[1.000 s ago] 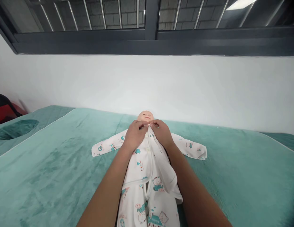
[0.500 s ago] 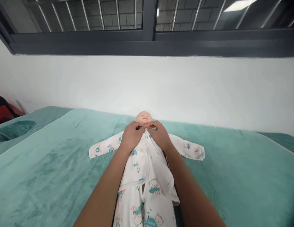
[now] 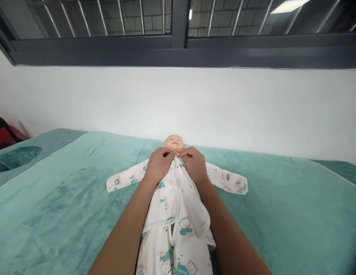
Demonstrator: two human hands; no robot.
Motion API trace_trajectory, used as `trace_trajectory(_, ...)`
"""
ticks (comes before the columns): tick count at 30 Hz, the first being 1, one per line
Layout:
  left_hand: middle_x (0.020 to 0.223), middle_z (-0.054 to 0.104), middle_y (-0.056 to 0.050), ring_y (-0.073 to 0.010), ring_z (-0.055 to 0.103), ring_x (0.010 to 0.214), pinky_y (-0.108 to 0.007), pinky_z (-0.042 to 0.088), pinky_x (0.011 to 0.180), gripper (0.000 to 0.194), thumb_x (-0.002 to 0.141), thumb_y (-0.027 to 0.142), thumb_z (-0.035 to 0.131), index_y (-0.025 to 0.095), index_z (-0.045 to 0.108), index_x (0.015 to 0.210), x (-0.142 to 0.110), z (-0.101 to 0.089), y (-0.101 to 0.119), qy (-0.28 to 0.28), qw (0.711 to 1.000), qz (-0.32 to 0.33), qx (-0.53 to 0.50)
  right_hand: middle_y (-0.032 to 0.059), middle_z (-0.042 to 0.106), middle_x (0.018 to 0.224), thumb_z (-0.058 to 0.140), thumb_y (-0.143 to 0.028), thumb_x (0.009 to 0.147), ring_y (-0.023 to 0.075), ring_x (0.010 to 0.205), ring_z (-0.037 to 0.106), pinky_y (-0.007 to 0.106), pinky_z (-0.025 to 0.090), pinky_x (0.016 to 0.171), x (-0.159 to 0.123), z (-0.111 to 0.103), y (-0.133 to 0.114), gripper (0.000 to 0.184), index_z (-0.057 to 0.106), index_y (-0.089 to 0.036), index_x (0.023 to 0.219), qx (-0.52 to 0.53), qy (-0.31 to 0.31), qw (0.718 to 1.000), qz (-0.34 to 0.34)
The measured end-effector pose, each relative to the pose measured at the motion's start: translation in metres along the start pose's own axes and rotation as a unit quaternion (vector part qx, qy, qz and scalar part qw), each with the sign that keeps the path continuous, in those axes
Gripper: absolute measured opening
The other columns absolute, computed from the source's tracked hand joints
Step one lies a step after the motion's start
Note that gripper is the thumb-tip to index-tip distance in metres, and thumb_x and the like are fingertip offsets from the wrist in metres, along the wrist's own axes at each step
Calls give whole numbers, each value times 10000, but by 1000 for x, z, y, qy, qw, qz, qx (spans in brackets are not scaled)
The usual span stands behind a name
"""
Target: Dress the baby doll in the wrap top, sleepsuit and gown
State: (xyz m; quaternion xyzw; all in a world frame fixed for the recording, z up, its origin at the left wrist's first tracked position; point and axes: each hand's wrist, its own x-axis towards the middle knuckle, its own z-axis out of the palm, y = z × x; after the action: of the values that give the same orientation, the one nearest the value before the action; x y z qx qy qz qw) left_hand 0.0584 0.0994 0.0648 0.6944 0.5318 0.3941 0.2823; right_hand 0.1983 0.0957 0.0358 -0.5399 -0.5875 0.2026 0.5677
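Fingers of the left hand (image 3: 160,164) pinch the shirt (image 3: 168,189) at the neck; the doll (image 3: 174,141) wearing it lies face-up, head near the bed's (image 3: 74,191) far edge; the right hand's (image 3: 194,164) fingers pinch the neckline's other side.

From the wearer's head we look forward and down, fairly near, from the foot side of the doll's head (image 3: 173,143), taking in the teal blanket (image 3: 80,198) around it, the white wall (image 3: 178,99) beyond it and the window frame (image 3: 178,56) above.
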Motion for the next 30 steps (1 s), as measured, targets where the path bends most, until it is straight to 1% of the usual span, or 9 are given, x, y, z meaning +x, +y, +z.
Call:
trace_trajectory(2, 879, 686, -39, -175, 603, 813, -274, 445, 695, 246, 828, 368, 517, 200, 697, 815, -1, -1, 2, -6, 1000, -6, -2, 11, 629, 792, 476, -142, 695, 172, 805, 571, 305, 418, 775, 0, 0, 0, 218, 661, -224, 611, 10, 1, 1000, -5)
trace_trajectory(4, 854, 682, -28, -161, 594, 756, -255, 426, 627, 210, 798, 317, 536, 212, 698, 883, -2, -2, 3, -22, 1000, -13, -2, 12, 628, 792, 470, -140, 692, 170, 800, 574, 300, 421, 769, -1, 0, 0, 217, 653, -223, 609, 16, 1, 1000, -9)
trace_trajectory(8, 816, 674, -8, -132, 576, 682, -235, 397, 576, 258, 749, 225, 539, 214, 688, 959, -2, -2, 3, -37, 999, -17, -2, 13, 632, 800, 466, -144, 683, 171, 800, 578, 298, 424, 773, -1, 0, -1, 216, 651, -224, 606, 17, -8, 1000, -10)
trace_trajectory(11, 808, 675, -4, -130, 587, 693, -236, 413, 603, 269, 731, 185, 538, 210, 684, 956, -1, -1, 0, -28, 999, -15, -20, 15, 647, 808, 448, -148, 686, 173, 809, 583, 299, 423, 786, -1, -1, -2, 226, 647, -223, 610, 13, -18, 1000, -9)
trace_trajectory(13, 814, 676, -1, -131, 601, 725, -238, 433, 653, 266, 714, 155, 545, 205, 678, 939, 1, 0, -2, -22, 999, -12, -44, 14, 660, 821, 438, -156, 698, 176, 823, 586, 302, 423, 796, -1, 0, -2, 225, 641, -221, 626, 11, -24, 1000, -5)
trace_trajectory(17, 834, 672, -5, -126, 607, 754, -243, 456, 733, 243, 700, 133, 557, 186, 651, 918, 3, 2, -7, -15, 996, -16, -89, 2, 672, 881, 469, -164, 687, 176, 835, 583, 307, 430, 796, 2, 1, 1, 226, 655, -222, 802, 10, -36, 999, 18)
trace_trajectory(20, 808, 660, -1, -123, 598, 736, -250, 463, 745, 222, 712, 139, 549, 183, 638, 910, 4, 3, -8, -18, 994, -18, -104, -2, 676, 909, 492, -167, 684, 167, 836, 579, 306, 435, 811, 5, 0, 3, 275, 661, -220, 895, 16, -74, 997, 31)
trace_trajectory(26, 759, 656, 6, -129, 593, 713, -265, 470, 757, 187, 729, 149, 527, 192, 667, 846, 3, 3, -7, -15, 995, 5, -93, 5, 664, 918, 507, -184, 705, 147, 838, 574, 298, 432, 819, 6, -9, -1, 279, 665, -202, 934, 42, -139, 988, 44)
trace_trajectory(30, 727, 658, 1, -134, 590, 698, -268, 476, 746, 193, 743, 170, 528, 187, 691, 845, 3, 2, -7, -14, 995, 2, -95, 6, 657, 908, 541, -204, 718, 143, 820, 572, 278, 434, 757, 6, -14, -3, 248, 652, -201, 941, 60, -174, 981, 61)
